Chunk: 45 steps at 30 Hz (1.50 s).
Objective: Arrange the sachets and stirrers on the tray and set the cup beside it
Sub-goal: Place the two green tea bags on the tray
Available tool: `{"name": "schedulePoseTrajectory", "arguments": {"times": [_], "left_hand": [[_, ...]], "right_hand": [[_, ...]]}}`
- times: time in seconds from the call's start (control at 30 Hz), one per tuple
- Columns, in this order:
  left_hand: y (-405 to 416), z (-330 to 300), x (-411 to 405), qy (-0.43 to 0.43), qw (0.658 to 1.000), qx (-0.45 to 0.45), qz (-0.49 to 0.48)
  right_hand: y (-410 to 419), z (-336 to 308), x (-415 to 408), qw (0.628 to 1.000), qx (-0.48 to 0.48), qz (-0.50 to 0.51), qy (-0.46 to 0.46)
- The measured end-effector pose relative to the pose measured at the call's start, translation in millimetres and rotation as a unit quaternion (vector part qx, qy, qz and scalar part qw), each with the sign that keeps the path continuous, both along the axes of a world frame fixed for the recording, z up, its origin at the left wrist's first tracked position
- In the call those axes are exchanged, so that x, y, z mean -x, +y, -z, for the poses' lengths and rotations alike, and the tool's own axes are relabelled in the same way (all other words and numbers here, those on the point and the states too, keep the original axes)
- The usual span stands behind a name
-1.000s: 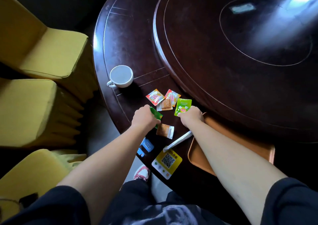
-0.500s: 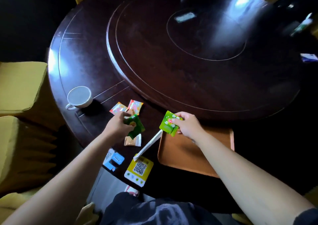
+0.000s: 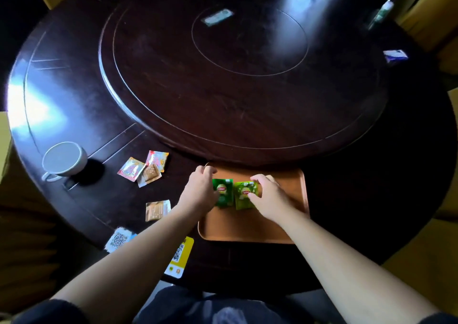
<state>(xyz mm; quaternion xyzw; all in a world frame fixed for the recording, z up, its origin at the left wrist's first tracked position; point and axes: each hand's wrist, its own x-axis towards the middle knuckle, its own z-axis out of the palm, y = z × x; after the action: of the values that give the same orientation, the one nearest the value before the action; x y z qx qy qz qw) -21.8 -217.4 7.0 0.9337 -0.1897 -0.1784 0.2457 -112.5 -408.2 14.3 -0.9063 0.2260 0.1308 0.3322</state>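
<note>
**Two sachets going onto tray; remainder outstanding**

The left hand [image 3: 200, 192] is pinching the dark green sachet [image 3: 223, 195] and the right hand [image 3: 267, 197] is pinching the light green sachet [image 3: 244, 195]; both are lying side by side, edges touching, on the far half of the tray [image 3: 247, 227]. Release is not confirmed. Outside the tray, to its left, three sachets [image 3: 145, 169] are sitting in an overlapping cluster and one tan sachet [image 3: 157, 209] is lying alone nearer its edge. The cup [image 3: 64, 161] is standing well to the left of the tray, not yet beside it. No stirrer is showing in view. Judgement: task is at an early stage; four sachets, stirrers and cup are remaining.
</note>
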Motion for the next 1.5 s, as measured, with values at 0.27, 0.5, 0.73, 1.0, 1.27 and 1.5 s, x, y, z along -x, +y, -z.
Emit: {"name": "schedulePoseTrajectory", "arguments": {"times": [0.27,0.5,0.73,1.0,1.27,1.5], "left_hand": [[8.5,21.6,39.3,-0.113,0.97,-0.042,0.209],[2.8,25.5,32.0,-0.115,0.973,-0.057,0.194],[-6.2,20.3,13.9,-0.105,0.98,-0.046,0.163],[-9.2,21.1,9.4,-0.115,0.978,-0.051,0.165],[-4.9,15.5,7.3,-0.097,0.981,-0.034,0.165],[12.7,6.1,2.1,-0.117,0.981,0.008,0.157]], "right_hand": [[12.6,9.0,20.9,0.985,0.092,-0.145,-0.032],[18.0,18.4,10.2,0.97,0.166,-0.175,-0.035],[21.7,23.0,-12.7,0.971,0.177,-0.153,-0.039],[21.7,21.8,-25.6,0.976,0.174,-0.13,-0.031],[23.4,17.5,-29.8,0.973,0.182,-0.143,-0.018],[30.2,6.1,-30.4,0.971,0.202,-0.129,-0.012]]}}
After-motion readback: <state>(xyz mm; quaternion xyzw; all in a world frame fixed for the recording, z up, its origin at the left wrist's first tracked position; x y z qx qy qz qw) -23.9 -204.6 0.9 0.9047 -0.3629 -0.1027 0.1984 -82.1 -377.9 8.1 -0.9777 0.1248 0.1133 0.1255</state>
